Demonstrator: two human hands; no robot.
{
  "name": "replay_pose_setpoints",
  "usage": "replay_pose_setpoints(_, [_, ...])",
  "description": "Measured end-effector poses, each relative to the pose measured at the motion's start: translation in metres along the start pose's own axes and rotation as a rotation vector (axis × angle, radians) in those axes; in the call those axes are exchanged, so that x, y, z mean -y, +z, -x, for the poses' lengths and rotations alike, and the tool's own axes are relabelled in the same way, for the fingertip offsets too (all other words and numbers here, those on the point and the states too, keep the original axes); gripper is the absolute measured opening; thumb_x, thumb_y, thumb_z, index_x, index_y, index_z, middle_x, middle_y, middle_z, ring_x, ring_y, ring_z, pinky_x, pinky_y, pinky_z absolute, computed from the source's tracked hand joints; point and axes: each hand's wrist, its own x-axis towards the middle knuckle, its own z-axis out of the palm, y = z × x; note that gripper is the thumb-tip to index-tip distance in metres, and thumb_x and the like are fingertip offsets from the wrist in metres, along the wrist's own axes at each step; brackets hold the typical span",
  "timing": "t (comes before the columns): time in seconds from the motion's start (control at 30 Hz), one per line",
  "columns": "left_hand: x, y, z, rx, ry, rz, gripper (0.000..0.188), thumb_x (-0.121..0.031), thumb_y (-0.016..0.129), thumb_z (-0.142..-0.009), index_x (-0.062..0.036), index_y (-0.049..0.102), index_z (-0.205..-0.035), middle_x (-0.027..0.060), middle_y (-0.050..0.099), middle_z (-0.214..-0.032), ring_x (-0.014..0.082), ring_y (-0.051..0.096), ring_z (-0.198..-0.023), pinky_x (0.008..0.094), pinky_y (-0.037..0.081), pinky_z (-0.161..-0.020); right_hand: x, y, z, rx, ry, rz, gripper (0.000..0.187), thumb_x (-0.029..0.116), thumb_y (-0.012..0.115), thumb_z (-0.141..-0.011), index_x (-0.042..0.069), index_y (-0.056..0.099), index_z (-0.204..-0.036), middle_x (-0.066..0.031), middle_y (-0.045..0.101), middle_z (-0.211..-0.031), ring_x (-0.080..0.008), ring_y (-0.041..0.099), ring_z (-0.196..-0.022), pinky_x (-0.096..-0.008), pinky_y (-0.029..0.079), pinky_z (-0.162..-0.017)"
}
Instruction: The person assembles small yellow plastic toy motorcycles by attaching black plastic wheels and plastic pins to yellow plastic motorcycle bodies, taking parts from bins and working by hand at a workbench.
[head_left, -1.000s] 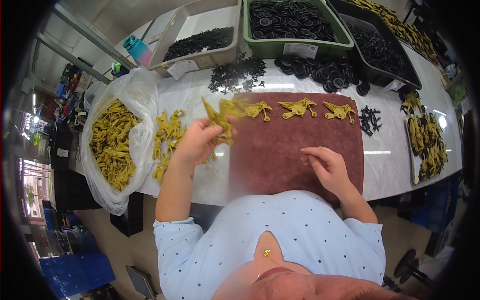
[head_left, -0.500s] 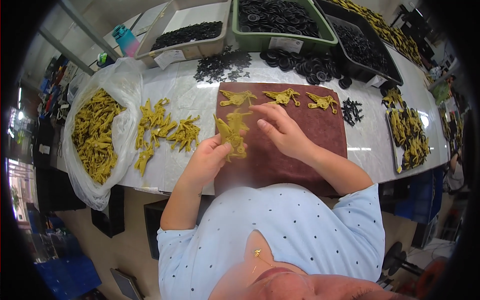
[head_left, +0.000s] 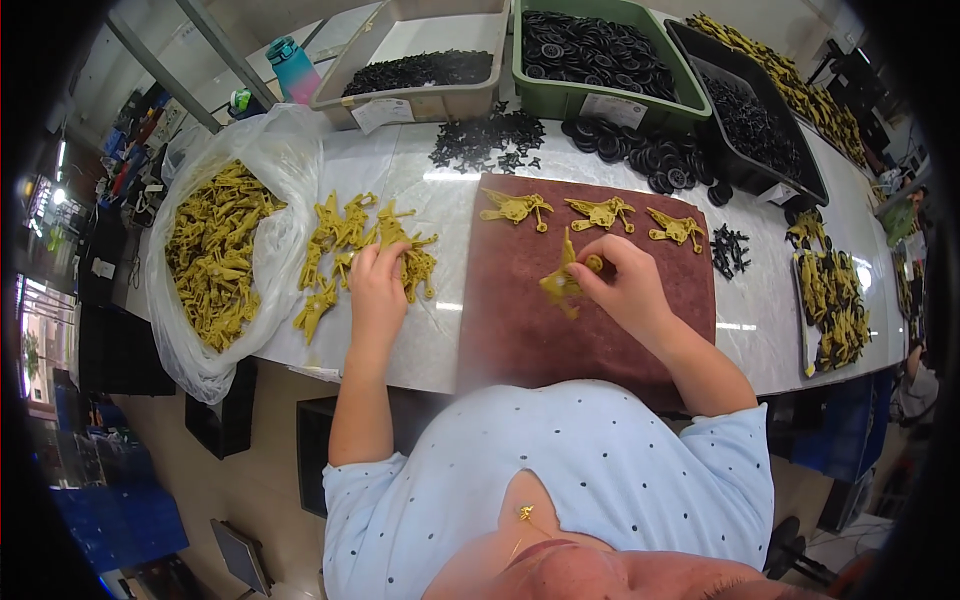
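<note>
My right hand [head_left: 628,284] pinches a yellow plastic frame part [head_left: 562,284] above the left half of the brown cloth mat [head_left: 585,345]. That part is tilted and partly smeared by motion. Three similar yellow parts lie in a row along the mat's far edge: a left one [head_left: 516,207], a middle one [head_left: 600,212] and a right one [head_left: 675,228]. My left hand [head_left: 380,285] reaches into the loose pile of yellow parts [head_left: 345,225] on the table, its fingers closed at the pile's edge. What lies between those fingers is hidden.
A clear plastic bag [head_left: 300,150] full of yellow parts stands at left. Along the back are a beige bin [head_left: 420,107], a green bin [head_left: 610,98] and a black bin [head_left: 745,165] of black pieces. Loose black wheels [head_left: 640,155] lie before them. A filled tray [head_left: 835,300] sits at right.
My left hand has let go of the yellow part and moved left to the loose pile. The right hand now holds a part, lower over the mat. The whole view has shifted slightly.
</note>
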Motion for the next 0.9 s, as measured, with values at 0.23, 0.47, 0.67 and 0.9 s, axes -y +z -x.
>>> replay_pose_setpoints(0.23, [0.006,0.010,0.004,0.257,-0.032,-0.032,0.046,-0.007,0.056,-0.088,-0.0080,0.046,-0.133,0.0158,0.054,-0.112,0.0303,0.049,-0.107,0.0432,0.032,-0.095,-0.020,0.016,0.034,0.202,-0.163,0.529,0.035,0.024,0.074,-0.076,0.003,0.061,-0.100,-0.0105,0.058,-0.091,-0.0298,0.059,-0.082,-0.0372,0.049,-0.069])
replay_pose_setpoints(0.47, [-0.002,0.009,0.014,0.242,0.076,-0.149,0.050,-0.007,0.059,-0.085,-0.0081,0.046,-0.133,0.0126,0.045,-0.128,0.0295,0.042,-0.121,0.0438,0.030,-0.098,-0.029,-0.001,0.038,0.213,0.032,0.385,0.053,0.027,0.077,-0.073,0.003,0.058,-0.116,-0.0132,0.056,-0.106,-0.0316,0.058,-0.097,-0.0376,0.049,-0.082])
replay_pose_setpoints(0.67, [-0.040,-0.003,0.007,0.006,0.218,-0.025,0.046,-0.004,0.063,-0.079,-0.0083,0.055,-0.124,0.0114,0.050,-0.124,0.0287,0.047,-0.115,0.0432,0.034,-0.096,-0.029,0.007,0.040,0.351,0.059,0.421,0.048,0.018,0.075,-0.074,0.002,0.057,-0.116,-0.0148,0.056,-0.103,-0.0313,0.059,-0.096,-0.0366,0.049,-0.083])
replay_pose_setpoints(0.9, [-0.101,0.024,0.006,0.417,0.471,0.143,0.047,-0.011,0.071,-0.075,-0.0035,0.057,-0.119,0.0149,0.052,-0.122,0.0314,0.052,-0.110,0.0399,0.041,-0.091,-0.036,0.014,0.005,0.281,0.379,-0.005,0.023,0.010,0.067,-0.083,-0.005,0.061,-0.100,-0.0108,0.064,-0.076,-0.0173,0.063,-0.063,-0.0289,0.053,-0.059])
